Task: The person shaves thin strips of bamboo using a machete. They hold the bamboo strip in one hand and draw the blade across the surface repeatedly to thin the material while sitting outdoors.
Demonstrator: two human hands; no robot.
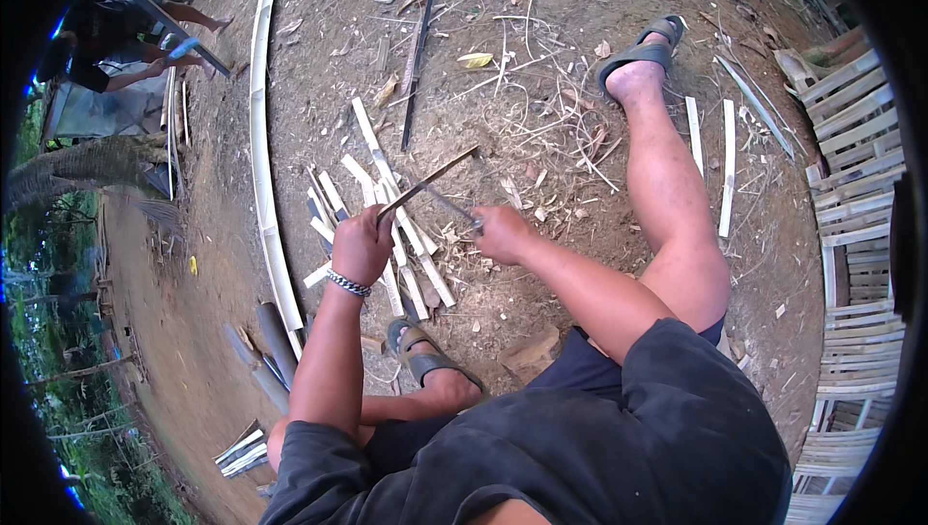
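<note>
My left hand (362, 247), with a chain bracelet at the wrist, is closed around one end of a narrow bamboo strip (447, 165). The strip slants up and away to the right. My right hand (504, 235) grips the handle of a knife (450, 205). Its thin blade points up and left, and its tip meets or crosses the strip near the middle; I cannot tell how deep it sits. Below and beyond my left hand, a loose pile of pale split bamboo strips (422, 252) lies on the dirt.
Shavings (570, 129) litter the ground ahead. A long split bamboo pole (259, 109) runs along the left, and a dark strip (421, 51) lies farther out. Two pale strips (728, 167) rest beside my outstretched right leg. Slatted bamboo (855, 196) stands at right. Another person (106, 42) is far left.
</note>
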